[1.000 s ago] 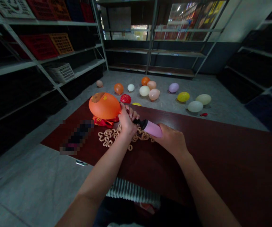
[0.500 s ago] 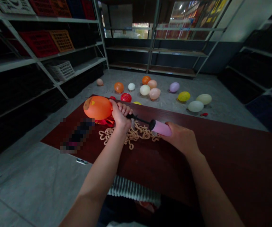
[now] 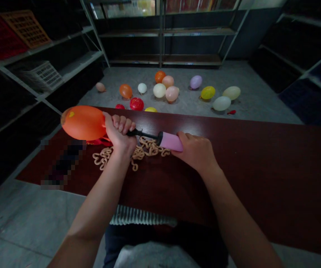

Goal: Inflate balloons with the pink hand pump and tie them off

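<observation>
An orange balloon (image 3: 84, 123), swollen with air, points to the left from my left hand (image 3: 121, 130). That hand is closed around the balloon's neck and the black nozzle end of a hand pump. My right hand (image 3: 195, 149) wraps round the pump's pink barrel (image 3: 171, 142), with a black rod showing between the two hands. Beneath them a tangle of tan, wavy long balloons (image 3: 149, 148) lies on the dark red table (image 3: 255, 167). Red material (image 3: 100, 141) lies partly hidden under the orange balloon.
A blurred dark item (image 3: 65, 162) lies on the table's left part. Several balloons, among them a yellow one (image 3: 207, 93) and a purple one (image 3: 196, 82), rest on the floor (image 3: 183, 70) beyond. Shelves (image 3: 132, 34) with crates at the left (image 3: 45, 76) stand around.
The view has tipped down and shifted, so the shelves sit higher in it. The orange balloon looks larger. Both hands keep their hold on the pump.
</observation>
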`<move>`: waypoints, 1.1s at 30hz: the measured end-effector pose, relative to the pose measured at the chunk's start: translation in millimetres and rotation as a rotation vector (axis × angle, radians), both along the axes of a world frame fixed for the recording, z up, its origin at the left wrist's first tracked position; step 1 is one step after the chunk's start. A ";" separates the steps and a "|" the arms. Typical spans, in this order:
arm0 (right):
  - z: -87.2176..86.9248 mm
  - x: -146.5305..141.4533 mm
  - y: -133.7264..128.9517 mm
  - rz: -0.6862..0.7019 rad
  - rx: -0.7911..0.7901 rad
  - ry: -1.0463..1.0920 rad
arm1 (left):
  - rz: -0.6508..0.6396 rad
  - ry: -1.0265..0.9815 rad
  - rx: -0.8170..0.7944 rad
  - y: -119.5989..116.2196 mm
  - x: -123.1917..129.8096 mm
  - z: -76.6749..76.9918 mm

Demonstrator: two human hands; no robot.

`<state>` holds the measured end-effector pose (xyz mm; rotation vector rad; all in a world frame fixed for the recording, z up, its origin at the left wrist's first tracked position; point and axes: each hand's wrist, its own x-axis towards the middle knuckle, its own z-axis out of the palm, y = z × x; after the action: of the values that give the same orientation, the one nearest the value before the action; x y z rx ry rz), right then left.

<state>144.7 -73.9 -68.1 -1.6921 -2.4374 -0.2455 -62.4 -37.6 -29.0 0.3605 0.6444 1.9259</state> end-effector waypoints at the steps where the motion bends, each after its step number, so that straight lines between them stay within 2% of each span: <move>1: 0.1 -3.0 -1.6 0.007 0.002 0.009 | -0.013 0.006 0.000 -2.1 6.3 0.1; 6: -1.0 -15.3 -7.8 0.011 -0.007 0.055 | -0.038 0.033 -0.033 -10.1 31.0 -1.9; 10: -4.6 -15.4 -7.0 0.008 -0.021 0.061 | -0.058 0.029 -0.052 -6.3 30.9 -9.3; 14: -9.4 -15.4 -3.3 0.012 0.013 0.093 | -0.058 0.001 -0.066 1.1 22.5 -14.1; 22: -17.0 -20.8 6.6 0.000 0.106 0.096 | 0.020 -0.007 -0.051 13.1 -1.9 -13.6; 28: -13.5 -4.0 13.6 -0.049 0.149 0.031 | 0.103 -0.092 -0.072 18.5 -27.4 -7.7; 33: -10.5 13.5 17.0 -0.071 0.178 -0.004 | 0.143 -0.058 -0.047 19.1 -45.4 -3.8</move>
<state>158.2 -56.9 -78.6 -1.7026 -2.2846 -0.4605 -107.9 -18.5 -32.8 0.2332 0.6911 2.0454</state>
